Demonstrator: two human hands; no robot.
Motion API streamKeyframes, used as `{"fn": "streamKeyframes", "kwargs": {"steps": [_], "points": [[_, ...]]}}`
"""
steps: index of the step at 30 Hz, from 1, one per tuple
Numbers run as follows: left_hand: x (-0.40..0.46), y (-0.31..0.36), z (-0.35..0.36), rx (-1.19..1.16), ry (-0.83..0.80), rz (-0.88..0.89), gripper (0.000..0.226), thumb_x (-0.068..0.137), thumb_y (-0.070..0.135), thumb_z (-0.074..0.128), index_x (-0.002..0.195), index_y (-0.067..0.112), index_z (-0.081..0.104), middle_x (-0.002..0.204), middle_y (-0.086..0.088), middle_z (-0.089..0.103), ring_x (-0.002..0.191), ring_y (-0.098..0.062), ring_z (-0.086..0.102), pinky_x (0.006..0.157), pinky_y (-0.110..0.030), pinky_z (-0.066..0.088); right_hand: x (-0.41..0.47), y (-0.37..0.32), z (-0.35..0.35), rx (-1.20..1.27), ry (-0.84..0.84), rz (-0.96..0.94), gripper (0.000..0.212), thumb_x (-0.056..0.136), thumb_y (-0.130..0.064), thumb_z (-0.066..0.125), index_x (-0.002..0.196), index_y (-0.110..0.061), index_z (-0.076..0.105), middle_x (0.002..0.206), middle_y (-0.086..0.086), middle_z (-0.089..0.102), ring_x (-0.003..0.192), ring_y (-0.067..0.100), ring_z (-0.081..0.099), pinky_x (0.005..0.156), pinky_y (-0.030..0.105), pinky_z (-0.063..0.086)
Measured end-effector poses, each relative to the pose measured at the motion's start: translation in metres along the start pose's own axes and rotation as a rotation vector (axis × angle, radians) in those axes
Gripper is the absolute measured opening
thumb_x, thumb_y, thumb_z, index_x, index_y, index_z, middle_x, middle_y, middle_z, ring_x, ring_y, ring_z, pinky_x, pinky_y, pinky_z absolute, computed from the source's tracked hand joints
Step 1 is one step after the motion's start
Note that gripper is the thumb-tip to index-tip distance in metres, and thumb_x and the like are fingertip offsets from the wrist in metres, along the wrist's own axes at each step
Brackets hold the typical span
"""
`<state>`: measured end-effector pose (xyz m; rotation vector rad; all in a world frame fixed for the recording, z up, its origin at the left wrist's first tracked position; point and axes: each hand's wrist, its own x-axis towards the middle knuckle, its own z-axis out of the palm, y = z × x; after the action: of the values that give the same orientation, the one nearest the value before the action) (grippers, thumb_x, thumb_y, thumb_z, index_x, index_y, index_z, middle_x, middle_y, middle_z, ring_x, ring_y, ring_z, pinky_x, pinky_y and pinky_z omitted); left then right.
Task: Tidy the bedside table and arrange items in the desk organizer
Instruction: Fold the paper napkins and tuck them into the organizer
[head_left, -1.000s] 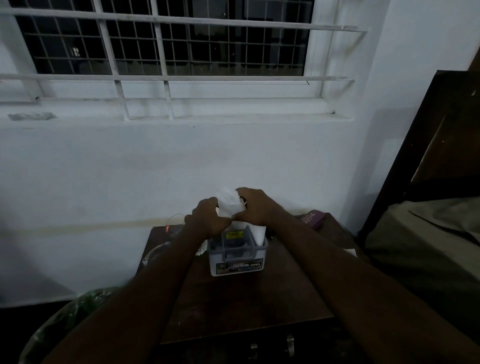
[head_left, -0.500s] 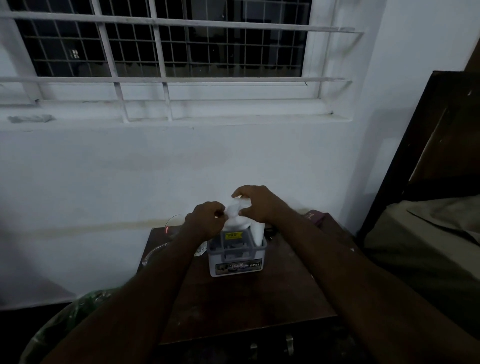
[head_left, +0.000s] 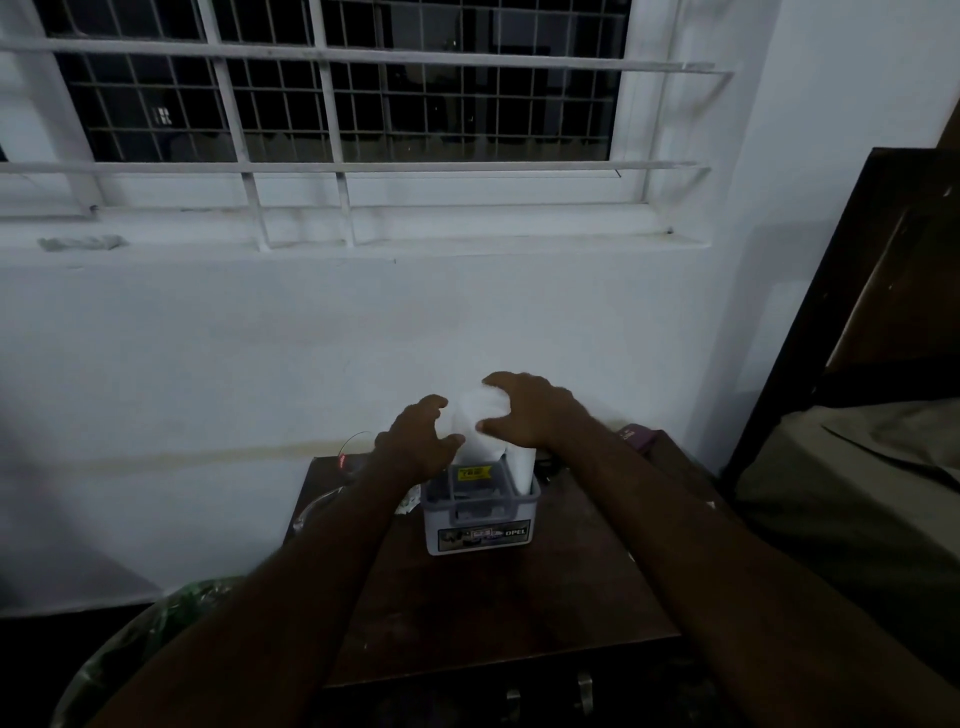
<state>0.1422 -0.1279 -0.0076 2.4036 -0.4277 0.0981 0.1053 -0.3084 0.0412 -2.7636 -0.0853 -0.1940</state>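
Head view: both the left hand (head_left: 418, 447) and right hand (head_left: 524, 415), fingers spread, flank seemingly white paper (head_left: 480, 426) above the organizer (head_left: 480, 525).

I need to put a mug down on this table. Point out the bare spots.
The widest bare patch is the bedside table top between the desk organizer and the near edge, between both forearms. A narrower strip lies right of the organizer, partly under the right arm. Left of it, clear wrapping crowds the top. Behind it, the purple item and both hands crowd the wall side.

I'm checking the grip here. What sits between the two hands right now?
In the head view, a white paper roll stands between the left hand and right hand, rising from the desk organizer.
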Motion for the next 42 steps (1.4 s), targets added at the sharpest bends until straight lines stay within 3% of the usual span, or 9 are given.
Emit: {"fn": "streamKeyframes", "kwargs": {"steps": [3,8,17,24,27,31,34,39,42], "points": [[0.000,0.000,0.001,-0.029,-0.096,-0.028,0.075,0.079,0.036,0.077,0.140,0.015,0.040,0.126,-0.008,0.060,0.114,-0.027,0.058,0.099,-0.045,0.047,-0.001,-0.002,0.002,-0.066,-0.187,0.033,0.077,0.080,-0.033,0.070,0.146,-0.022,0.031,0.148,0.006,0.044,0.135,0.030,0.041,0.110,0.054,0.032],[-0.003,0.002,0.006,-0.049,0.058,-0.002,0.048,0.079,0.031,0.076,0.120,0.019,0.056,0.090,0.002,0.067,0.098,-0.027,0.065,0.089,-0.042,0.051,-0.006,-0.005,0.000,0.023,0.006,-0.107,0.040,0.087,-0.012,0.057,0.124,-0.025,0.051,0.122,0.001,0.063,0.116,0.023,0.056,0.102,0.049,0.039],[-0.009,0.001,0.008,0.007,0.122,-0.023,0.050,0.076,0.029,0.076,0.116,0.022,0.048,0.082,0.009,0.069,0.091,-0.021,0.067,0.087,-0.038,0.047,-0.005,-0.005,0.012,-0.096,0.062,-0.127,0.036,0.088,-0.023,0.060,0.123,-0.023,0.056,0.125,0.000,0.063,0.119,0.023,0.055,0.102,0.043,0.039],[-0.011,-0.001,0.007,-0.013,0.066,-0.046,0.070,0.071,0.029,0.069,0.133,0.017,0.039,0.112,-0.003,0.068,0.106,-0.028,0.063,0.094,-0.049,0.049,-0.003,-0.011,0.023,-0.201,-0.067,-0.122,0.039,0.087,-0.022,0.059,0.126,-0.026,0.053,0.131,-0.001,0.059,0.125,0.023,0.050,0.106,0.051,0.031],[-0.006,-0.005,0.007,0.026,0.068,0.022,0.054,0.077,0.031,0.071,0.126,0.015,0.055,0.123,-0.011,0.062,0.115,-0.031,0.057,0.100,-0.049,0.044,-0.003,-0.008,0.025,-0.181,-0.083,-0.138,0.048,0.086,-0.023,0.063,0.132,-0.026,0.049,0.135,-0.002,0.057,0.127,0.022,0.049,0.108,0.053,0.029],[-0.006,-0.007,0.007,0.071,0.067,-0.032,0.050,0.079,0.030,0.054,0.125,0.011,0.059,0.137,-0.012,0.053,0.125,-0.030,0.050,0.109,-0.043,0.036,-0.007,0.007,0.009,0.237,0.038,-0.165,0.058,0.081,-0.025,0.075,0.133,-0.017,0.053,0.126,0.006,0.063,0.113,0.018,0.058,0.100,0.035,0.044],[-0.010,0.011,0.006,0.042,0.181,-0.085,0.056,0.078,0.016,0.056,0.134,0.020,0.048,0.146,-0.005,0.044,0.127,-0.029,0.048,0.107,-0.044,0.033,-0.015,0.034,-0.015,0.608,0.233,-0.081,0.037,0.084,-0.023,0.074,0.119,-0.016,0.063,0.110,0.002,0.067,0.099,0.010,0.061,0.089,0.021,0.047],[-0.036,0.072,0.023,0.062,0.583,0.349,0.036,0.078,0.019,0.059,0.114,0.024,0.060,0.122,0.000,0.059,0.113,-0.022,0.052,0.091,-0.039,0.038,-0.051,0.128,-0.033,0.512,0.431,0.199,0.011,0.086,-0.014,0.067,0.094,-0.022,0.070,0.096,-0.007,0.069,0.087,0.001,0.063,0.074,0.013,0.045],[-0.048,0.106,0.066,0.171,0.252,0.699,0.024,0.085,0.024,0.053,0.106,0.022,0.066,0.109,-0.001,0.065,0.100,-0.024,0.058,0.084,-0.040,0.045,-0.082,0.188,-0.021,0.161,0.160,0.318,0.017,0.089,-0.006,0.061,0.103,-0.004,0.070,0.114,0.013,0.068,0.108,0.026,0.062,0.091,0.030,0.045]]}}
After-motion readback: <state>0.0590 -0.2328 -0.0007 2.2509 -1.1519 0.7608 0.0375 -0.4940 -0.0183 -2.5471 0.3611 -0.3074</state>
